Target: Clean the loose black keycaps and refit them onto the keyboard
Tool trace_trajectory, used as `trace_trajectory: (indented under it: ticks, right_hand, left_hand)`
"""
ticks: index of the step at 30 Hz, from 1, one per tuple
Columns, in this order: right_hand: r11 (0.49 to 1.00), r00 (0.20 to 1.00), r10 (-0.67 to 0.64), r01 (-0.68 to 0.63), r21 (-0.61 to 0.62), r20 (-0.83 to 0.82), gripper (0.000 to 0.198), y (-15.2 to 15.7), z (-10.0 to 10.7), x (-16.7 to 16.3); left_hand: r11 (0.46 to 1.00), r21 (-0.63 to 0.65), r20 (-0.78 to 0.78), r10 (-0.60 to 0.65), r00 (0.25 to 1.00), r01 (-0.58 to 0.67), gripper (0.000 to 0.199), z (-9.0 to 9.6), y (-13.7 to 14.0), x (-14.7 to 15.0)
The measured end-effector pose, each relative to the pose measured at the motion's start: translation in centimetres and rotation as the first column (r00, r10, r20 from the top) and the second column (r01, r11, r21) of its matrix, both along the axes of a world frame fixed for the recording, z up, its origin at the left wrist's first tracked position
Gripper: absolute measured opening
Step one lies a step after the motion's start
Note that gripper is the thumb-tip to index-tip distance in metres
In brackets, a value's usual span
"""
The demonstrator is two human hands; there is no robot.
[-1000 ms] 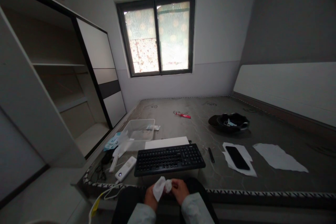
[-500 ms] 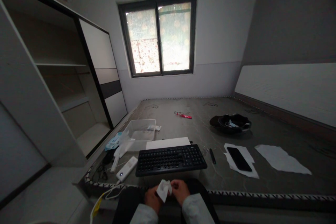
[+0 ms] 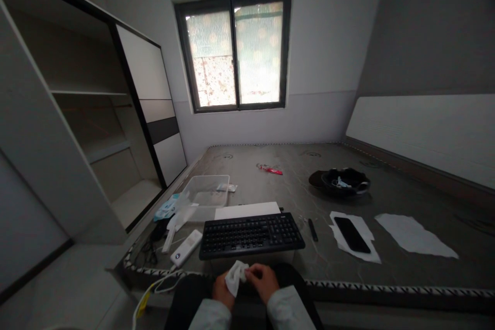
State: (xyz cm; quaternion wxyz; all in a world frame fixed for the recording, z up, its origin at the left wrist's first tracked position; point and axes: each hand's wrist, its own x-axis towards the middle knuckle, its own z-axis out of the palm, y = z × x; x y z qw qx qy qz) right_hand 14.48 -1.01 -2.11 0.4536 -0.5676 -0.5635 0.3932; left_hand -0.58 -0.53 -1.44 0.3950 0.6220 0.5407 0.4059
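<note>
Over my lap, a crumpled white tissue (image 3: 234, 280) is bunched between my two hands. My left hand (image 3: 221, 290) is closed around its lower left side, and the tissue hides most of those fingers. With thumb and fingertips, my right hand (image 3: 263, 279) pinches the tissue's right edge. Whether anything is wrapped inside the tissue cannot be seen. Just beyond my hands lies a black keyboard (image 3: 251, 235), raised on something pale, with a white flat sheet or box (image 3: 247, 210) behind it.
A white power strip (image 3: 186, 248) and a clear plastic box (image 3: 209, 198) are on the left. To the right lie a black pen-like stick (image 3: 313, 230), a phone (image 3: 351, 234) on white paper, another paper sheet (image 3: 415, 234) and a dark cap (image 3: 342, 183). A red item (image 3: 273, 170) lies farther back.
The tissue and my left hand have shifted slightly left and up. My right hand's fingers have also moved a little left, still at the tissue's edge.
</note>
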Motion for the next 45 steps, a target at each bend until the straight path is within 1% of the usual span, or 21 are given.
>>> trace_trajectory:
  ticks: [3, 5, 9, 12, 14, 16, 19, 22, 25, 29, 34, 37, 42, 45]
  right_hand:
    - [1.0, 1.0, -0.018, 0.018, -0.018, 0.012, 0.017, 0.0, 0.2, -0.1]
    - [0.999, 1.0, -0.023, 0.023, -0.023, 0.005, 0.015, 0.0, 0.4, -0.1]
    - [1.0, 0.999, 0.005, -0.006, -0.011, -0.04, 0.02, -0.3, 0.6, 0.0]
    - [0.998, 0.998, 0.06, -0.059, 0.027, -0.034, 0.029, -0.5, 0.3, 0.0]
    - [0.996, 0.997, 0.077, -0.076, 0.039, -0.018, 0.033, -0.6, 0.0, 0.0]
    - [0.997, 0.998, 0.063, -0.063, 0.055, 0.005, 0.034, -0.6, -0.2, 0.0]
    - [0.996, 0.998, 0.052, -0.054, 0.065, 0.043, 0.036, -0.6, -0.3, -0.1]
    - [0.998, 0.997, 0.042, -0.045, 0.044, 0.063, 0.037, -0.5, -0.2, -0.1]
    - [0.999, 0.998, 0.018, -0.021, 0.042, 0.062, 0.033, -0.5, -0.1, -0.1]
    - [0.999, 0.998, 0.009, -0.011, 0.038, 0.06, 0.027, -0.5, 0.1, -0.1]
    - [1.0, 0.998, 0.018, -0.019, 0.013, 0.061, 0.017, -0.4, 0.1, -0.2]
    - [1.0, 0.998, 0.007, -0.008, 0.016, 0.068, 0.013, -0.3, -0.1, -0.2]
    - [1.0, 0.998, -0.013, 0.012, 0.02, 0.069, 0.01, -0.2, -0.2, -0.3]
    - [1.0, 1.0, -0.012, 0.012, 0.008, 0.029, 0.009, -0.3, -0.1, -0.4]
  left_hand:
    - [0.997, 0.056, 0.036, -0.059, 0.998, 0.057, 0.04, 0.1, 0.1, 0.2]
    - [0.996, 0.062, 0.068, -0.068, 0.995, 0.064, 0.045, -0.2, 0.2, 0.3]
    - [1.0, 0.026, 0.085, -0.017, 0.996, 0.014, 0.052, -1.7, 0.5, -0.1]
    - [0.997, 0.064, 0.101, 0.038, 0.994, -0.045, 0.055, -2.8, 0.7, -0.5]
    - [0.994, 0.094, 0.13, 0.04, 0.991, -0.053, 0.057, -3.0, 0.7, -0.6]
    - [0.995, 0.089, 0.151, 0.027, 0.988, -0.04, 0.056, -2.9, 0.7, -0.5]
    - [0.998, 0.051, 0.16, 0.028, 0.987, -0.037, 0.05, -2.2, 0.7, -0.3]
    - [0.997, 0.074, 0.163, 0.015, 0.987, -0.028, 0.045, -1.8, 0.6, -0.1]
    - [0.995, 0.089, 0.158, 0.03, 0.987, -0.045, 0.045, -1.8, 0.4, -0.2]
    - [0.997, 0.055, 0.123, 0.05, 0.991, -0.057, 0.041, -1.8, 0.3, -0.2]
    - [0.997, 0.08, 0.051, -0.025, 0.998, 0.021, 0.033, -1.2, 0.4, -0.2]
    - [0.997, 0.066, 0.009, -0.045, 0.999, 0.044, 0.03, -1.2, 0.6, -0.3]
    - [0.999, 0.038, -0.006, -0.036, 0.999, 0.036, 0.027, -1.5, 0.7, -0.4]
    - [1.0, 0.023, -0.021, -0.001, 1.0, 0.001, 0.027, -1.5, 0.7, -0.5]
